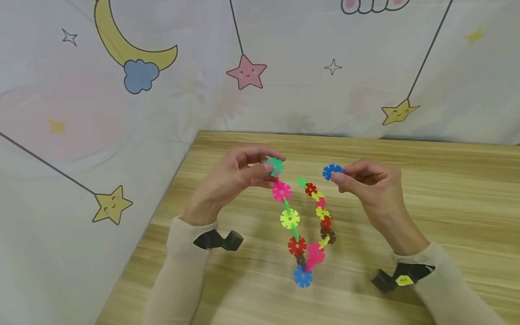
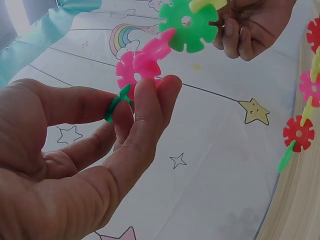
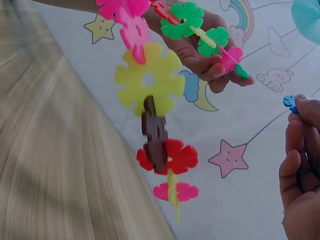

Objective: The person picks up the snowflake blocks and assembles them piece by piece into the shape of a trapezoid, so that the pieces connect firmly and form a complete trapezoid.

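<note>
My left hand pinches a teal-green notched plastic disc between thumb and fingers. That disc ends a chain of interlocking snowflake discs in pink, yellow, green, red, brown and blue. From the hand the chain hangs down in a curve past a blue disc, then bends back toward a bright green disc at its other end. Whether that far part touches the table, I cannot tell. To the right, apart from the chain, my right hand pinches a separate blue disc by its edge.
Beneath both hands lies a wood-grain table. White cloth printed with stars, a moon and clouds hangs along its back and left sides. Dark straps with small cameras sit on both wrists.
</note>
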A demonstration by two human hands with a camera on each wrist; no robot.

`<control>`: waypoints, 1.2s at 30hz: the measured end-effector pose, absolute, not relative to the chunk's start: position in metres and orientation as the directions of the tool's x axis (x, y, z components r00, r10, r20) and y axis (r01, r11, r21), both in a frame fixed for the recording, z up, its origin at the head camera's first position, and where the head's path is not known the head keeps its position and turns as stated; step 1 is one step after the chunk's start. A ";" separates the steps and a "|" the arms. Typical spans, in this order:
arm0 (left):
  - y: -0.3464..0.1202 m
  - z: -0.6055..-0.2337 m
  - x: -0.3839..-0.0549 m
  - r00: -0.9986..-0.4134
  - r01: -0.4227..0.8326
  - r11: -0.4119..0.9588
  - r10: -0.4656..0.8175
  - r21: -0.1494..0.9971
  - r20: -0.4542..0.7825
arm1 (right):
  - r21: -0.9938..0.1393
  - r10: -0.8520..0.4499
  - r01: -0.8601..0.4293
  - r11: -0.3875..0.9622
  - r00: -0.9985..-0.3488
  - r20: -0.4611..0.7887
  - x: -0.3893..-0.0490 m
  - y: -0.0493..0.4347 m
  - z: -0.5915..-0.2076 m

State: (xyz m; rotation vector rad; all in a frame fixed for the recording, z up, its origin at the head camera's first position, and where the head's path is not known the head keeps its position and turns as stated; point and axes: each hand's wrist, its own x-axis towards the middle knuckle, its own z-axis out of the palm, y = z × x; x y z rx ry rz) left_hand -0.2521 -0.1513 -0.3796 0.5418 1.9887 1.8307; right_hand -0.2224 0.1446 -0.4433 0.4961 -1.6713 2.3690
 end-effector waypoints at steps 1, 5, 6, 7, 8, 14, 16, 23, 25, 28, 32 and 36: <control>-0.150 -0.380 -0.251 -0.851 0.033 0.077 0.524 0.996 -0.013 | -0.871 -0.032 -0.351 -0.344 -0.922 0.385 -0.222 0.144 -0.443; -0.143 -0.382 -0.247 -0.853 0.045 0.082 0.521 0.996 -0.004 | -0.873 -0.048 -0.354 -0.335 -0.919 0.391 -0.220 0.141 -0.443; -0.141 -0.382 -0.247 -0.853 0.041 0.078 0.522 0.996 -0.006 | -0.877 -0.054 -0.353 -0.326 -0.919 0.390 -0.219 0.140 -0.443; -0.139 -0.383 -0.246 -0.852 0.035 0.074 0.523 0.997 -0.009 | -0.882 -0.058 -0.349 -0.316 -0.921 0.385 -0.219 0.140 -0.444; -0.137 -0.384 -0.246 -0.850 0.028 0.065 0.527 0.997 -0.011 | -0.887 -0.062 -0.345 -0.306 -0.923 0.380 -0.218 0.139 -0.444; -0.129 -0.388 -0.245 -0.833 -0.005 0.005 0.553 1.000 -0.007 | -0.900 -0.084 -0.333 -0.281 -0.926 0.368 -0.215 0.137 -0.445; -0.127 -0.388 -0.244 -0.833 -0.007 -0.006 0.553 1.000 -0.002 | -0.896 -0.095 -0.340 -0.285 -0.920 0.380 -0.214 0.136 -0.445; -0.119 -0.388 -0.239 -0.828 0.008 -0.029 0.560 1.000 0.023 | -0.888 -0.161 -0.379 -0.261 -0.890 0.427 -0.213 0.133 -0.446; -0.117 -0.389 -0.238 -0.827 0.013 -0.030 0.561 0.999 0.027 | -0.888 -0.176 -0.383 -0.254 -0.885 0.432 -0.213 0.133 -0.446; -0.115 -0.390 -0.237 -0.828 0.014 -0.030 0.561 0.999 0.029 | -0.889 -0.187 -0.382 -0.251 -0.882 0.432 -0.213 0.132 -0.447; -0.114 -0.390 -0.235 -0.830 0.010 -0.030 0.556 0.999 0.025 | -0.888 -0.192 -0.389 -0.245 -0.879 0.437 -0.212 0.132 -0.447; -0.113 -0.391 -0.234 -0.834 0.001 -0.028 0.552 1.000 0.017 | -0.890 -0.187 -0.396 -0.227 -0.879 0.439 -0.212 0.131 -0.447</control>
